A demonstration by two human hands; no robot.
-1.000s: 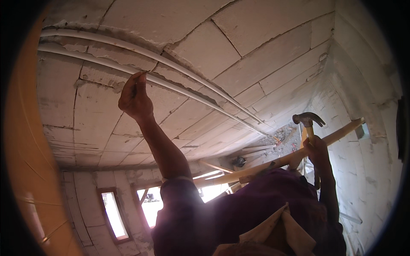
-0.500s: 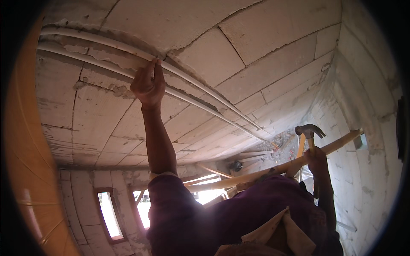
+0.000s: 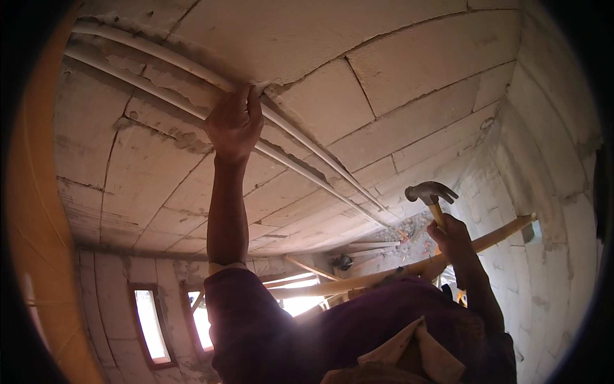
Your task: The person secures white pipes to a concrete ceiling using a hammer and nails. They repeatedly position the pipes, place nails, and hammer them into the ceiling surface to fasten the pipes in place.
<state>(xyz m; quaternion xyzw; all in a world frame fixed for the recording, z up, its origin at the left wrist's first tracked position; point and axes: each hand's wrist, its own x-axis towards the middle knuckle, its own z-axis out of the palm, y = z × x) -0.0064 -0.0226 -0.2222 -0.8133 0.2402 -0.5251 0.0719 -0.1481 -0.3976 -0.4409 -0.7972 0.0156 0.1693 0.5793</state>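
My raised left hand (image 3: 235, 128) is at the block wall (image 3: 422, 96), its thumb and fingers pinched together beside the upper of two pale pipes (image 3: 310, 141). Whatever lies between those fingertips is too small or hidden to make out. The lower pipe (image 3: 147, 85) passes behind the same hand. In my right hand (image 3: 453, 238) is a claw hammer (image 3: 432, 192), gripped by its yellowish handle. Its dark metal head points up, clear of the wall, with the claw toward the right. Both pipes run along a rough groove cut in the blocks.
A wooden pole (image 3: 502, 235) crosses behind my body toward the right-hand wall. Rubble (image 3: 409, 233) lies in the far corner. At lower left are narrow window openings (image 3: 152, 323). An orange sheet-like surface (image 3: 38, 217) fills the left edge.
The hammer has come leftward and slightly up in my right hand, nearer to my left hand. My left hand stays pinched at the upper pipe, and the view has shifted a little.
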